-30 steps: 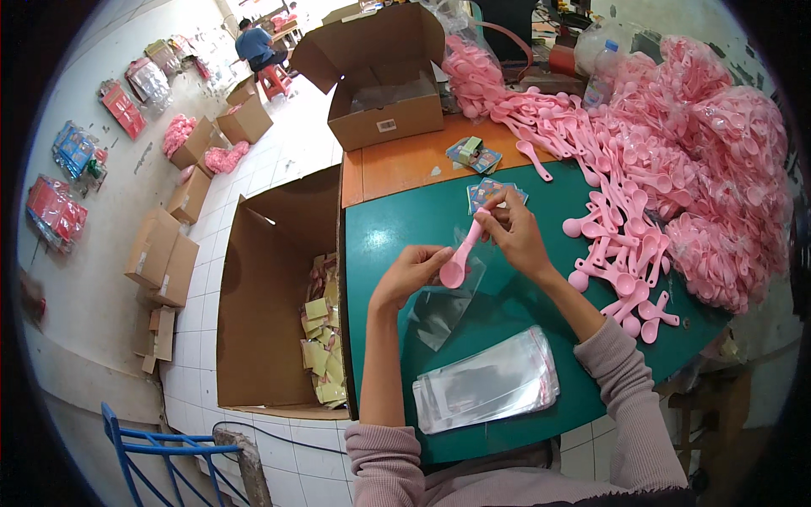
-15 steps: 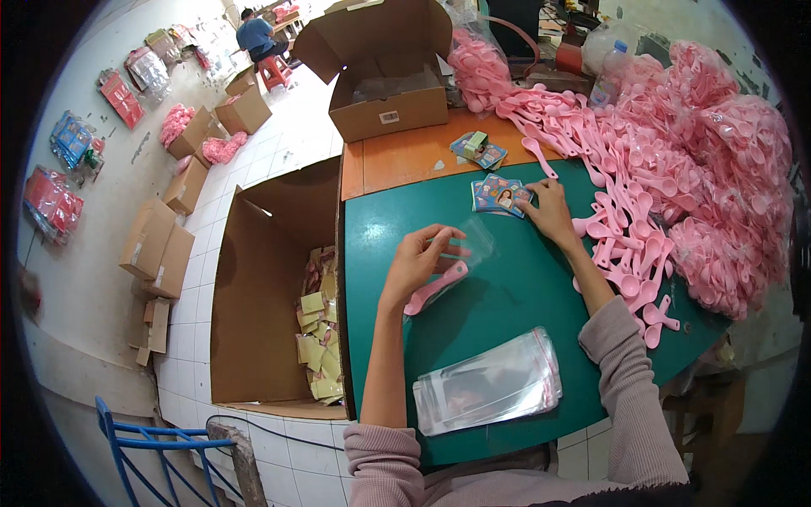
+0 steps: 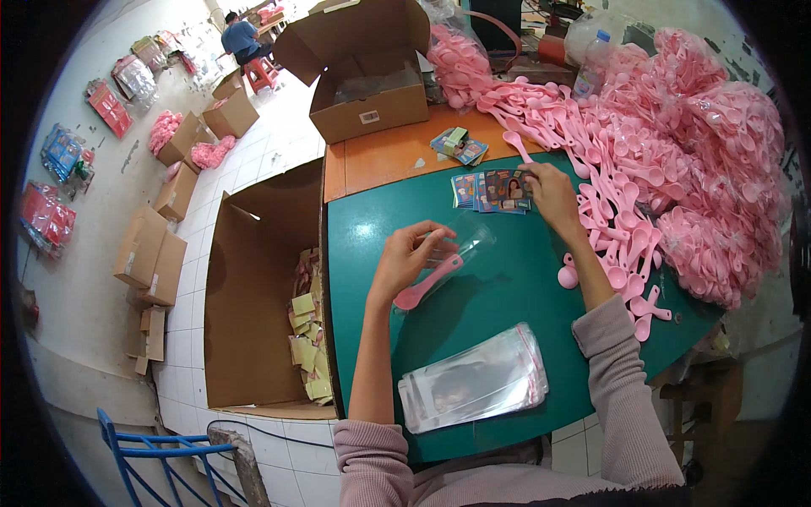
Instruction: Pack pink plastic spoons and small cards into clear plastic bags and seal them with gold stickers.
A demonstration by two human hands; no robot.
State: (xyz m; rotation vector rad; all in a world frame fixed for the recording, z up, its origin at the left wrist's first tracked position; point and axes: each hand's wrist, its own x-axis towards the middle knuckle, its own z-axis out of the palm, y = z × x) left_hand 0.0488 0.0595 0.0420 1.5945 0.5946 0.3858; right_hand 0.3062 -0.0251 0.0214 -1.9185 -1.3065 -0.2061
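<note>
My left hand is closed on a clear plastic bag, whose open end stands away from the fingertips. A pink spoon lies slantwise at the bag, below my fingers; whether it is fully inside I cannot tell. Farther back, my right hand pinches the right edge of a printed card at the top of a small fanned pile of cards. Nearer to me a stack of clear bags lies flat on the green tabletop.
Loose pink spoons spread along the right, beside bulging bags of spoons. More cards and an open carton sit at the back. A deep cardboard box holding yellowish packets stands left. A person sits far off.
My right hand has drawn the top card rightward, and the pile is more fanned out. The left hand keeps its hold, its bag opened wider. The whole view has shifted slightly.
</note>
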